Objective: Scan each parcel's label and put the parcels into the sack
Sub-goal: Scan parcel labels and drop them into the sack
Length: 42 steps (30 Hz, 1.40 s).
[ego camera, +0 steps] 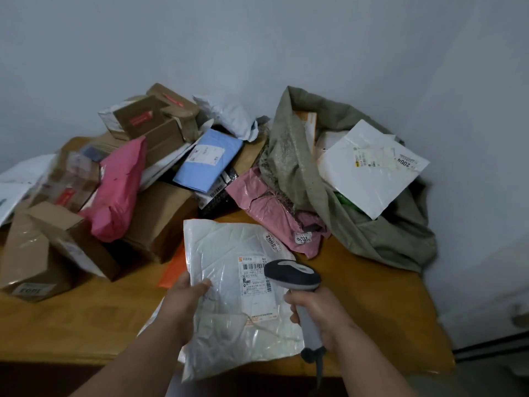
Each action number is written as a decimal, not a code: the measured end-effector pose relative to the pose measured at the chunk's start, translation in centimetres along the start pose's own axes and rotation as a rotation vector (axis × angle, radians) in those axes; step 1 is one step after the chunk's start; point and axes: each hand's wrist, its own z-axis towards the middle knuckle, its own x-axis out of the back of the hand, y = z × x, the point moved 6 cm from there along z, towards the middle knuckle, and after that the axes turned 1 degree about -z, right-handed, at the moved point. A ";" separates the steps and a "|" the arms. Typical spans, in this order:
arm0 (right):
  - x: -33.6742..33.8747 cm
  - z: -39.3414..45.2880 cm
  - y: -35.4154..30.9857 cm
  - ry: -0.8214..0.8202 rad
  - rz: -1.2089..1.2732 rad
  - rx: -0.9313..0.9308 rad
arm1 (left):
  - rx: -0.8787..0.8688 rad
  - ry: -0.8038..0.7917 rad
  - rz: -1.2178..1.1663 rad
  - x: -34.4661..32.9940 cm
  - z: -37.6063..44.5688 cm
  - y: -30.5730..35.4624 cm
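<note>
My left hand [186, 302] grips the left edge of a white plastic mailer [229, 325], thumb on top, holding it above the table's near edge. Its barcode label [256, 279] faces up. My right hand [317, 313] grips the handle of a grey and black barcode scanner [292, 275], whose head hovers just right of the label. The grey-green sack [300, 173] stands open at the back right, with a white parcel [369, 167] lying in its mouth.
A heap of cardboard boxes [154, 224], pink mailers [120, 190], a blue mailer [206, 159] and a white bag fills the wooden table's [372, 296] left and back. Another pink mailer [274, 216] lies against the sack. An orange envelope [174, 270] peeks out beneath the held parcel.
</note>
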 end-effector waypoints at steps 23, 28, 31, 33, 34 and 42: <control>-4.6 -7.0 -3.1 -0.052 -0.001 0.241 | -0.167 -0.084 -0.158 4.1 -4.2 4.3; -4.4 -7.7 -3.3 -0.028 -0.002 0.256 | -0.169 -0.083 -0.144 4.2 -4.6 4.6; -4.4 -7.9 -3.3 -0.020 0.005 0.252 | -0.155 -0.082 -0.129 4.3 -5.0 4.7; -4.4 -8.0 -3.3 -0.018 0.001 0.247 | -0.151 -0.082 -0.122 4.4 -5.2 4.9; -4.4 -8.1 -3.3 -0.016 0.000 0.245 | -0.148 -0.083 -0.121 4.4 -5.2 5.0; -4.5 -8.1 -3.4 0.007 0.004 0.241 | -0.151 -0.094 -0.121 4.7 -5.1 5.1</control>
